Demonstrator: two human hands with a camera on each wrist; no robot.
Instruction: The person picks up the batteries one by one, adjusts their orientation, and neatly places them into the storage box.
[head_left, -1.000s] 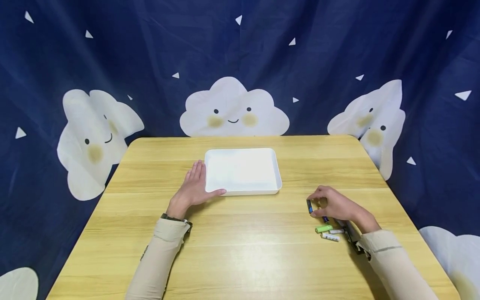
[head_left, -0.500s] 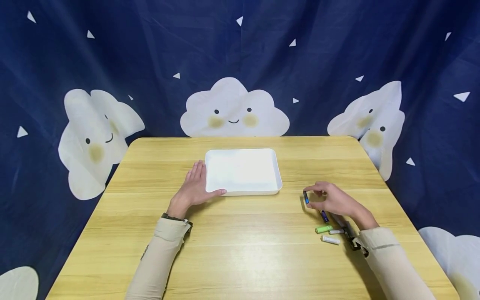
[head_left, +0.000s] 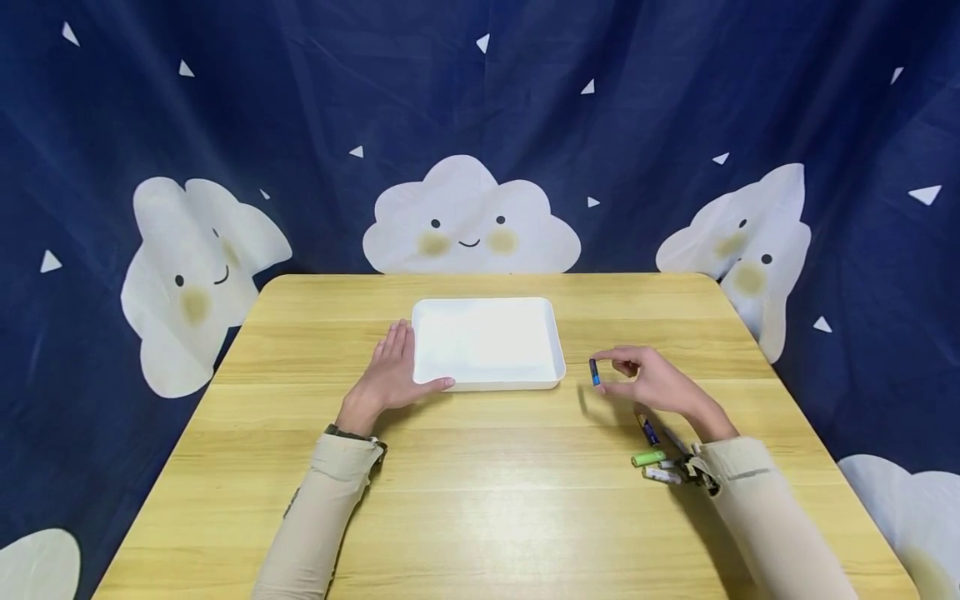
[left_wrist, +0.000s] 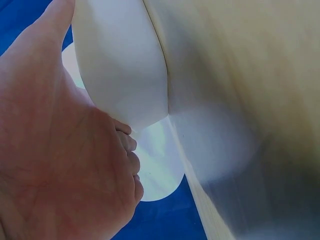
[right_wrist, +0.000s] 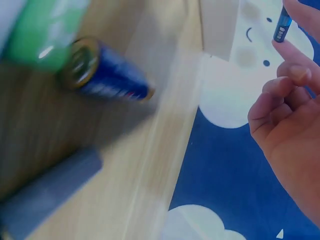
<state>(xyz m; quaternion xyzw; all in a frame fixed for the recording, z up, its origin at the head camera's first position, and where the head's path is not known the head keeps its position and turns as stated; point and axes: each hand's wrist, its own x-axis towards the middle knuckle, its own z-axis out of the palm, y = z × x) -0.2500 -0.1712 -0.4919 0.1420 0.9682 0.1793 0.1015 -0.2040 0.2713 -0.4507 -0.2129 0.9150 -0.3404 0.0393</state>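
Thumb and index finger of my right hand [head_left: 656, 382] pinch a small black and blue battery [head_left: 595, 372] by its two ends, raised over the table right of the tray. The right wrist view shows the same battery [right_wrist: 282, 25] between the two fingertips, with the other fingers curled in. My left hand [head_left: 388, 375] lies straight-fingered along the left side of a white rectangular tray [head_left: 487, 386], its thumb at the front rim. In the left wrist view the palm [left_wrist: 65, 150] is up against the tray's wall [left_wrist: 125, 65].
Below my right hand lie a dark blue battery [head_left: 647, 428], a green one [head_left: 648, 458] and a white one [head_left: 660, 475], with others partly hidden by the wrist. A grey battery [right_wrist: 55, 190] shows blurred in the right wrist view. A blue cloud-print curtain [head_left: 480, 108] hangs behind the table.
My right hand has lifted the black and blue battery off the table and carried it left and away from me, nearer the tray. The left hand stays at the tray.
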